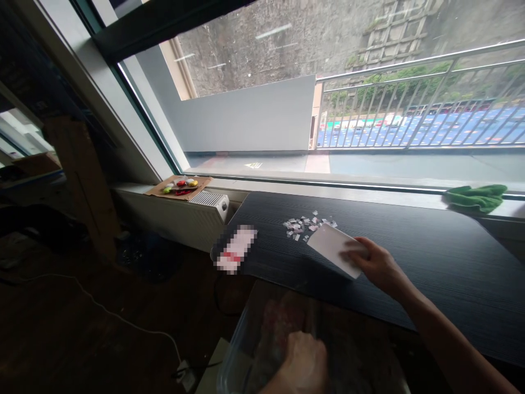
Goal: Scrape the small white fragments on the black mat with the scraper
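Note:
My right hand (375,265) grips the near right end of a white sheet of stiff paper or card (331,246), thumb on top. The sheet is tilted, and its far edge lies against a scattered pile of small paper pieces (303,225) on the dark table (402,235). Below the table's front edge, my left hand (305,355) is over a clear plastic bin (241,342). Its fingers look curled in, and whatever they hold is hidden. Something reddish (283,317) shows dimly inside the bin.
A blurred-out pinkish item (237,249) lies at the table's left corner. A green cloth (476,198) rests on the windowsill at right. Small coloured items sit on cardboard (159,189) atop the radiator (176,219). A white cable (123,320) crosses the floor to a power strip (186,375).

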### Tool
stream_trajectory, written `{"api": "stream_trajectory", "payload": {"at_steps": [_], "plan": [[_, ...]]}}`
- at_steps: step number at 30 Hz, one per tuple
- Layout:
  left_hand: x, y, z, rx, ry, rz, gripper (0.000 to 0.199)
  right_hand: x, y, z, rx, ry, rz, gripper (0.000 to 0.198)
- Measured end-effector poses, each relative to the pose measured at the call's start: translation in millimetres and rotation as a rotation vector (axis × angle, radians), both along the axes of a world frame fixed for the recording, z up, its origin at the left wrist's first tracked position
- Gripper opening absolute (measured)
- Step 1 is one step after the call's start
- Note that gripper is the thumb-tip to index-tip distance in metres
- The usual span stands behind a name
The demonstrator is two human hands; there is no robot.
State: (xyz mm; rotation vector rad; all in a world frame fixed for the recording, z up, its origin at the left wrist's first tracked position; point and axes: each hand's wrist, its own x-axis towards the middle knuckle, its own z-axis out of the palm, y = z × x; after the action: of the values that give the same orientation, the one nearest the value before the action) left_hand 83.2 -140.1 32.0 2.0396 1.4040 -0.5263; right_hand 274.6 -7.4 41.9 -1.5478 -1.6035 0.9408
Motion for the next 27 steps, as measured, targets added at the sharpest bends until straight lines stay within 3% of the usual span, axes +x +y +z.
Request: {"api": "stream_trajectory", "payload": {"at_steps": [6,15,23,27], "plan": [[9.9,11.3,0.2,-0.124,0.050,0.042,0.028,-20.6,23.9,8.9,0.064,-0.028,-0.021,0.032],[11.7,20.6,-3.7,-0.169,0.104,0.054,0.034,-64.7,40.1,31.4,0.108,-0.297,0.074,0.028],[9.9,13.9,-40.3,-0.094,0.045,-0.027,0.033,-43.6,33.5,44.5,0.202,-0.577,0.090,0.021],[4.5,8.5,-50.1,-0.088,0.010,-0.050,0.033,-57.6,46.9,48.5,0.259,-0.552,0.107,0.026]]}}
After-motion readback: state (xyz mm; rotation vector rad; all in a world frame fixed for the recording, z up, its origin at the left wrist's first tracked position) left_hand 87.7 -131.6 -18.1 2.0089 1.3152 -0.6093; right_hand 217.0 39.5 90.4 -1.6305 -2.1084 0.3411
